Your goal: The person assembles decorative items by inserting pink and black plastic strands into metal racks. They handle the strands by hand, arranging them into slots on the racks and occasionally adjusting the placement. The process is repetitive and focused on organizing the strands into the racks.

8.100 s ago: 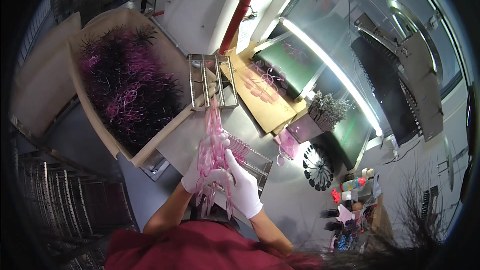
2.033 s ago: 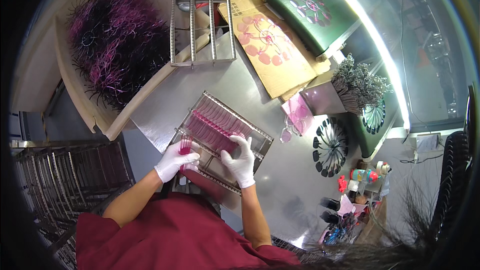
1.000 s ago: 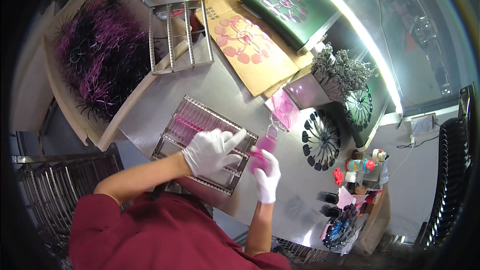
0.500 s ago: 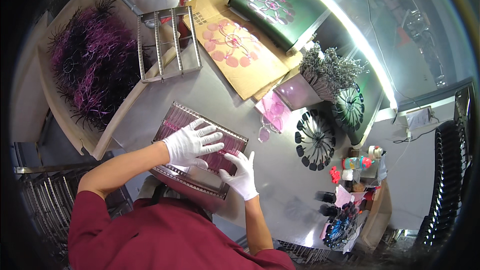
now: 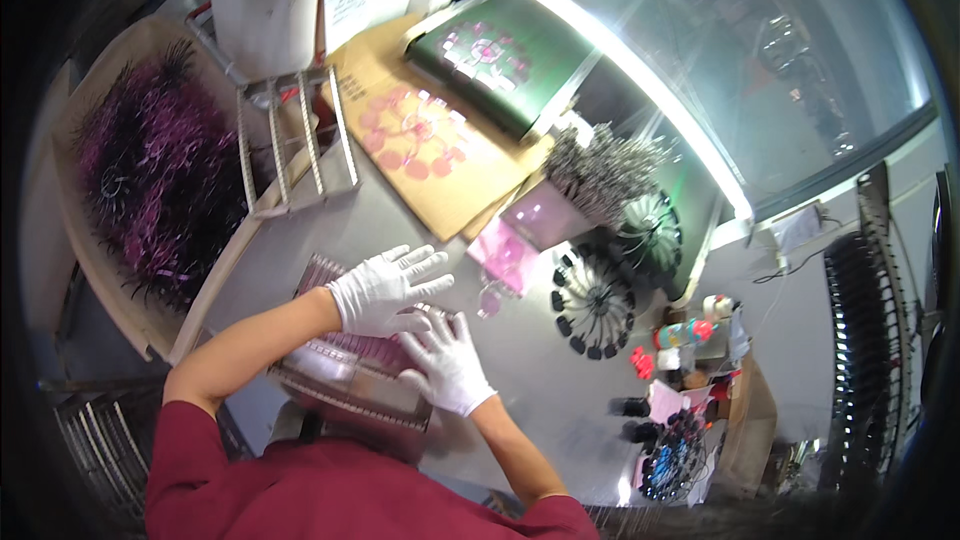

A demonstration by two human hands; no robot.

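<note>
A metal rack (image 5: 345, 400) with notched rails stands on the near side of the bench and holds a row of pink translucent pieces (image 5: 365, 350). Over its far right part, my white-gloved left hand (image 5: 388, 292) is held with fingers stretched and spread, gripping nothing. My right hand (image 5: 447, 364), gloved in white too, is over the rack's right end. Its fingers are apart with nothing visible between them. Both hands hide part of the rack, and I cannot tell whether the fingertips touch it.
At left is a tray (image 5: 215, 280) heaped with purple and black stems, an open metal frame (image 5: 298, 145) at its edge. Cardboard (image 5: 450, 205) with pink discs lies behind. Right are a box of wire hooks (image 5: 610, 170), a ring of black pieces (image 5: 594, 302) and a bottle (image 5: 685, 333).
The whole view has shifted. Relative to the rack, my left hand has moved right and away from me, and my right hand slightly away too. The right hand's fingers are spread wider.
</note>
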